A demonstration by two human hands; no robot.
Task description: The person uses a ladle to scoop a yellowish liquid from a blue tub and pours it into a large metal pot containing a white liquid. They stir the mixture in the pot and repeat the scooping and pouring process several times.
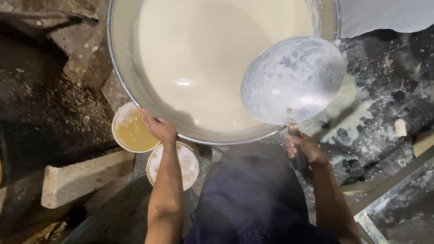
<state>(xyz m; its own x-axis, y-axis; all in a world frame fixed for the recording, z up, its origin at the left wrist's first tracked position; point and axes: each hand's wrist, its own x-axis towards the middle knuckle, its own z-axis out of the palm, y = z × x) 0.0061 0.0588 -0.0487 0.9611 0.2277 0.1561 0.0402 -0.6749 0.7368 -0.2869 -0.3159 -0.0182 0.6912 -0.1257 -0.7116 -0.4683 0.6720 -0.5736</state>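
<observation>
Steadily now: left hand (158, 128) grips the tilted steel basin's (122, 52) rim. Right hand (305, 148), fingers wrapped round the ladle (292, 81) handle, should dip level into the creamy batter (207, 44)

Ladle (292, 80) overhangs the basin's (120, 68) right rim; left side open.

Where everything is sitting

The big basin (124, 53) is lying ahead, liquid (207, 49) sitting in it. The ladle (292, 81) is hanging over its right rim. Two small bowls (133, 130) are sitting just below its near-left edge, a block (83, 178) lying left of them.
</observation>
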